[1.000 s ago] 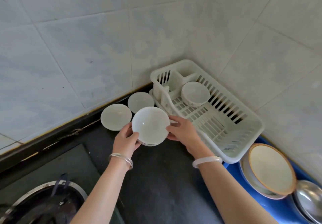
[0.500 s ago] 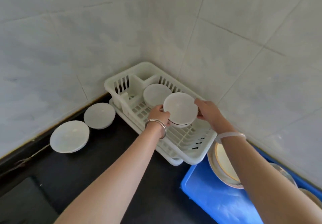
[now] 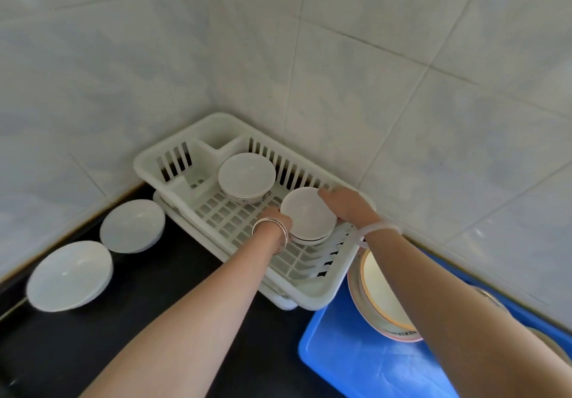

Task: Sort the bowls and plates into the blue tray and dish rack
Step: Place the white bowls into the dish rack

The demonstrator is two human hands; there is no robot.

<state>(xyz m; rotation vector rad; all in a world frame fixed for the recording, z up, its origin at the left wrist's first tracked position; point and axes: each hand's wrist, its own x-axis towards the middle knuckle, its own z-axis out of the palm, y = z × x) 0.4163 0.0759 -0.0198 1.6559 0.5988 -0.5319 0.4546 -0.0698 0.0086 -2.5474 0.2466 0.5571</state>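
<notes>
Gripping the small bowl [image 3: 308,215] with left hand [image 3: 274,221] and right hand [image 3: 348,206], now down inside the dish rack [image 3: 309,292] instead of over the bench [image 3: 173,277], nearly placed.

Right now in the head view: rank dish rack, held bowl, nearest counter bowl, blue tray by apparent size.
1. dish rack
2. blue tray, partly cut off and covered, so unsure against the rack
3. nearest counter bowl
4. held bowl; it sits farther away, so true size unsure

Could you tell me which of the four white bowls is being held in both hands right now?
The bowl at the near end of the dish rack, held between the left hand and right hand; the others sit untouched.
</notes>
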